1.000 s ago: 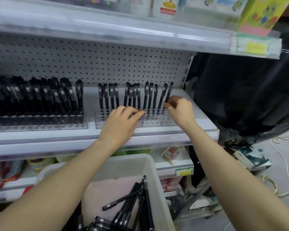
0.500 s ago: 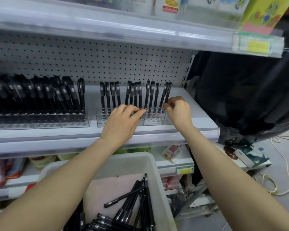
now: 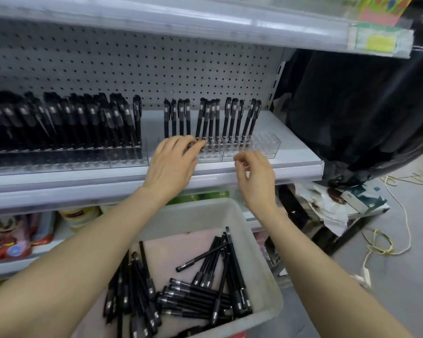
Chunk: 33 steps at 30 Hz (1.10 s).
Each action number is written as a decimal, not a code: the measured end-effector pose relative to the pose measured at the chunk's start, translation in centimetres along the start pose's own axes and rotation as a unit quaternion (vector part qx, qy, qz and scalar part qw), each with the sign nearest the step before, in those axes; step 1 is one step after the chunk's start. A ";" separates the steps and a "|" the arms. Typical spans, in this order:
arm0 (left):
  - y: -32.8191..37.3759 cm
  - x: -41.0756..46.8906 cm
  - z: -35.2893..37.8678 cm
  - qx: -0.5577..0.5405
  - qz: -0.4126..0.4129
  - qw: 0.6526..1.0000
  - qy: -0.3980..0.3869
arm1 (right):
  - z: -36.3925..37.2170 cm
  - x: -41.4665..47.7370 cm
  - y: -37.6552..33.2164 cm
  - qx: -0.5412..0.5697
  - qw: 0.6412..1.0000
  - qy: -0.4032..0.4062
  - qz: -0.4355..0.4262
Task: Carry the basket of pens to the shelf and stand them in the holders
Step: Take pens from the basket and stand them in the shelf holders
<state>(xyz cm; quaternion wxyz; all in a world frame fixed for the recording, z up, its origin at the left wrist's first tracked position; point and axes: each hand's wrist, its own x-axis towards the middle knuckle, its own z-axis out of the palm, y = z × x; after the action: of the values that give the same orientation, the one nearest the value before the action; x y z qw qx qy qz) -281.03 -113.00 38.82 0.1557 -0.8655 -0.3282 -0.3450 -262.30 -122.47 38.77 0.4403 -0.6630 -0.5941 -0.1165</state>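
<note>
- Head view: pens (image 3: 205, 284) lie heaped in the basket (image 3: 261, 252) below the shelf (image 3: 291, 164), too tangled to count, dozens by my guess
- Thirteen standing pens (image 3: 213, 118) are upright in the one clear holder (image 3: 264, 145); its right-end cells are bare
- Left hand (image 3: 171, 164) rests straight-fingered against the holder, gripping nothing; right hand (image 3: 254, 174) hangs before the shelf edge, loosely curled, seemingly empty
- A nudge from those left fingers could tip the row or slide the holder forward
- One full rack (image 3: 59, 123) sits further left, blurred, uncounted
</note>
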 end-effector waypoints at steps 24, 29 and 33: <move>0.4 0.0 -0.4 -0.045 -0.038 0.998 -0.012 | 0.0 -6.0 -2.2 0.172 0.918 -0.333 0.128; 1.6 1.6 -1.0 -0.057 -0.026 0.998 -0.007 | -3.3 -0.3 -0.6 0.263 0.918 -0.242 0.170; 2.8 3.3 0.0 -0.058 0.017 0.998 -0.032 | -5.6 3.9 1.8 0.245 0.950 -0.100 0.166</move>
<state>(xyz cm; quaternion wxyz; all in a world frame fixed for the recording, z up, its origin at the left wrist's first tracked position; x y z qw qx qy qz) -277.38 -113.57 41.02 0.1002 -0.8888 -0.2978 -0.3335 -257.61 -123.67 43.88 0.5407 -0.6319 -0.5271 0.1747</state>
